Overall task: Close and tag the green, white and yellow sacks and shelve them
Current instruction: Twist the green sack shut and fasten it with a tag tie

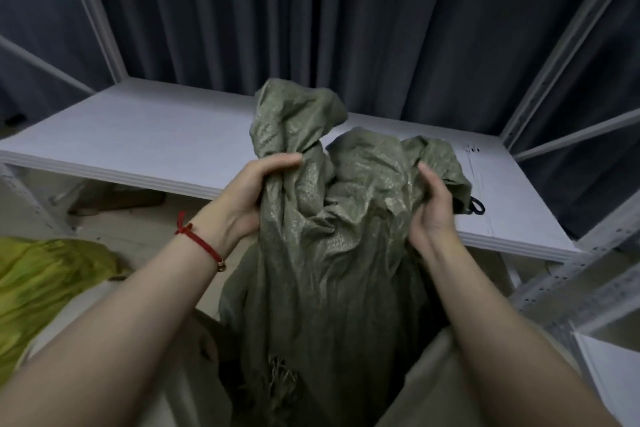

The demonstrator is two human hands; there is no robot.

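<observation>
At near edge of white shelf board (138, 135), green sack (322, 253) is held upright, mouth up. Left hand (252, 194) grips the bunched left neck. Right hand (433, 215) grips the loose right flap, nearer the black loop (478, 207).

Your left hand (249, 198) and right hand (433, 215) hide their fingers behind the green sack (322, 253), whose bottom leaves the lower edge; left of it the blurred yellow sack (41, 281) is cropped.
</observation>
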